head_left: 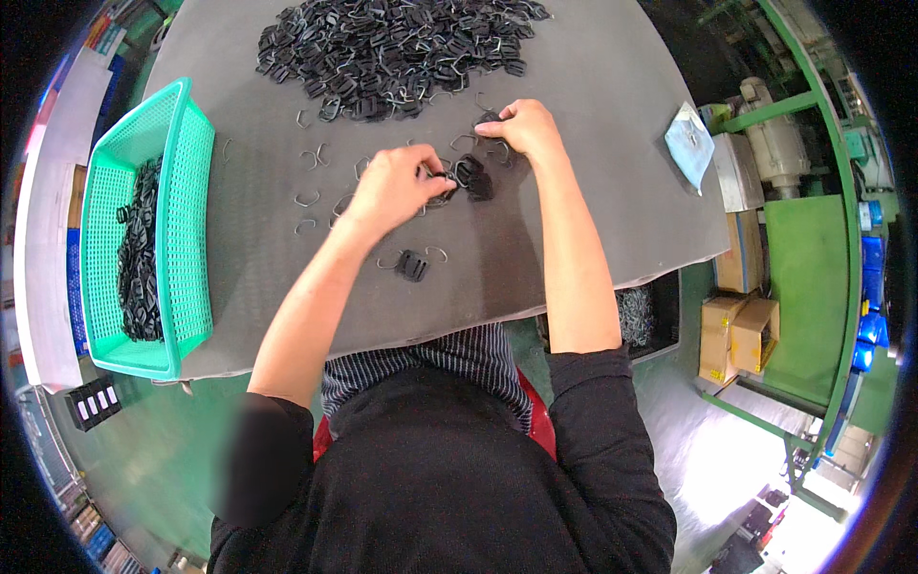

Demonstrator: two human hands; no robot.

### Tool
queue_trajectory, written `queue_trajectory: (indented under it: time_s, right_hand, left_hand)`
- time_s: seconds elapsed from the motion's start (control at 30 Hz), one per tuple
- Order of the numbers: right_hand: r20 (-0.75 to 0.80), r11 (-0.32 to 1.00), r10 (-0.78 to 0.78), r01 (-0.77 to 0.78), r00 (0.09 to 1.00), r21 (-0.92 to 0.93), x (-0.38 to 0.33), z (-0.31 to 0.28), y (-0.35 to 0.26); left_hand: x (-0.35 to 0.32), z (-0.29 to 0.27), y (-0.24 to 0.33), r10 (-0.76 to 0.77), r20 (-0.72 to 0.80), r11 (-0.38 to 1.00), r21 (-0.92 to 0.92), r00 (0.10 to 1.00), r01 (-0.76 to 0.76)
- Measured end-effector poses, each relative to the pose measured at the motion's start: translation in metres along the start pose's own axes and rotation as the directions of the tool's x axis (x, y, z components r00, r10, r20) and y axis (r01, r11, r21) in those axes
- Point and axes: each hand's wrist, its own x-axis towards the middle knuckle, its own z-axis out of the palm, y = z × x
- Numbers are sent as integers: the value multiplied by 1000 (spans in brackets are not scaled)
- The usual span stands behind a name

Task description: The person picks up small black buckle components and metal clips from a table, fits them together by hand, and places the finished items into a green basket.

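Observation:
My left hand (pixel 390 187) is closed in a pinch on a small black plastic buckle (pixel 443 182), partly hidden by the fingers. To its right my right hand (pixel 528 129) pinches another dark buckle (pixel 491 117), with thin wire beside it. Between the hands lies a small cluster of black buckles (pixel 476 180). Nearer to me, a slotted black buckle (pixel 413 266) rests on the grey tabletop (pixel 382 311) with a wire hook on either side. Several loose bent wire hooks (pixel 306 199) are scattered left of my left hand.
A large heap of black buckles with wire hooks (pixel 392 53) covers the far part of the table. At the left edge stands a green basket (pixel 196 239) holding black buckles. A light blue packet (pixel 689 145) lies at the right; a dark bin (pixel 667 320) sits below the table edge.

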Motion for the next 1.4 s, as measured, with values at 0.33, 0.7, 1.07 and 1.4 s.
queue_trajectory:
  time_s: [0.33,0.7,1.07,1.4]
  right_hand:
    - [210,123,-345,-178,915,976,-64,-22,38]
    - [202,969,-221,239,954,-66,-81,-11,-2]
    - [221,860,-407,291,886,419,-83,-18,-75]
    - [-238,274,-920,945,312,180,-153,60,-398]
  left_hand:
    - [-8,-52,-40,-41,131,986,-155,991,61]
    - [-4,-48,-43,-93,323,702,-649,942,292]
    - [-62,-82,-49,-85,37,664,-743,996,85]
    - [-199,-134,-43,-255,-265,598,-799,930,-64]
